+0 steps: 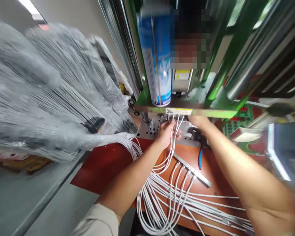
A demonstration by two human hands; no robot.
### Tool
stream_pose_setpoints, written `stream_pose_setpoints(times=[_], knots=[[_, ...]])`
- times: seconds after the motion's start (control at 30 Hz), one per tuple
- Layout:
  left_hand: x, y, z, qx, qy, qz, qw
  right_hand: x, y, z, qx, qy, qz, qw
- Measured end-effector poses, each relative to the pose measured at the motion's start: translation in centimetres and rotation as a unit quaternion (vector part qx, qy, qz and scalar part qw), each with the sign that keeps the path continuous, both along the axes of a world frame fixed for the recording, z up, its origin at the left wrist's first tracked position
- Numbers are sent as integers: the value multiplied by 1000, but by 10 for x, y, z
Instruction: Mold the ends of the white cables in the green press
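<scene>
Your left hand (166, 135) is closed round the white cables (162, 196), which run up under the green press bar (201, 113) and fan down across the brown bench (105, 165). Your right hand (198, 122) sits just beside it, apart, at the steel plate (148, 131) by a black clamp (196, 135); can't tell if it's gripping anything. Metal rack (193, 170) under the cable ends, blue hose (200, 159) beside it. Spray can (155, 55) stands on the press. Plastic-wrapped cable bundle (51, 88) on your left.
</scene>
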State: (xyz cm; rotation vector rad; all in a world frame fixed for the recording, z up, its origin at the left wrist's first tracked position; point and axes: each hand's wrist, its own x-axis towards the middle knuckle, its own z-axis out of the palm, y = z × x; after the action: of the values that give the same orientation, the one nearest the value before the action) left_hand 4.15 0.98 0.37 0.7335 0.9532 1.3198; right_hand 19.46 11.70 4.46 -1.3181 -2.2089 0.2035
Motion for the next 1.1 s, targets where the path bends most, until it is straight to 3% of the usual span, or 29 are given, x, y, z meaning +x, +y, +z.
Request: stream_pose_setpoints(times=[0.13,0.23,0.3,0.4,0.53,0.87,1.0,1.1], knots=[[-2,-5,33,-22,-19,-23,999,0,-18,7,40,63,-22,997],[1,-50,47,-41,-33,-83,995,13,-59,-11,49,108,-27,993],[8,-94,46,-63,-42,-107,991,26,-98,-30,51,124,-22,991],[21,-156,37,-81,-39,-68,994,41,-157,-53,56,121,-41,990],[35,-193,26,-106,-16,-28,994,49,-205,-65,51,78,-89,992],[38,-199,22,-130,34,-15,991,46,-220,-61,25,-19,-127,991],[39,-208,32,-130,61,-8,990,42,-211,-58,-4,-26,-134,991],[36,-222,46,-118,93,-6,989,52,-191,-57,-35,-8,-179,983]])
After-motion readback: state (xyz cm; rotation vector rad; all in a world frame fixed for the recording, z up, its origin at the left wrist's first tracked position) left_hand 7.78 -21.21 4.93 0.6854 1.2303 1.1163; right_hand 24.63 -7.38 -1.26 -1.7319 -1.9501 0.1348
